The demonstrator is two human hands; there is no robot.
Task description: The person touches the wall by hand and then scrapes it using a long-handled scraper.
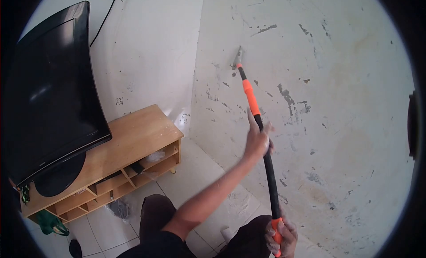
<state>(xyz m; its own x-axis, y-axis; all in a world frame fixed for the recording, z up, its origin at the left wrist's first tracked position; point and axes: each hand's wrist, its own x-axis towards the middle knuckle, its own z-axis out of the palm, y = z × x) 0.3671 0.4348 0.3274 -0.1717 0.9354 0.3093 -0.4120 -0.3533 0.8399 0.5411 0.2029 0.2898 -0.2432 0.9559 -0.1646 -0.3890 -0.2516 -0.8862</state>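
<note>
A long-handled scraper (271, 182) with a black pole and orange grips slants up in front of me. Its metal blade (238, 56) rests at the patchy wall (346, 138), which has grey spots and bare marks. Midway along the pole, my left hand (258, 141) curls around the black part, some fingers stretched out loosely. At the lower end my right hand (284, 238) is closed around the orange end grip. White dust shows on both hands.
To the left, a black television (53, 94) stands on a low wooden cabinet (148, 120) with open shelves holding plastic and small items. A green bag (52, 223) hangs at its near end. Tiled floor (111, 227) lies below, with a white roll-like object (227, 233) between my legs.
</note>
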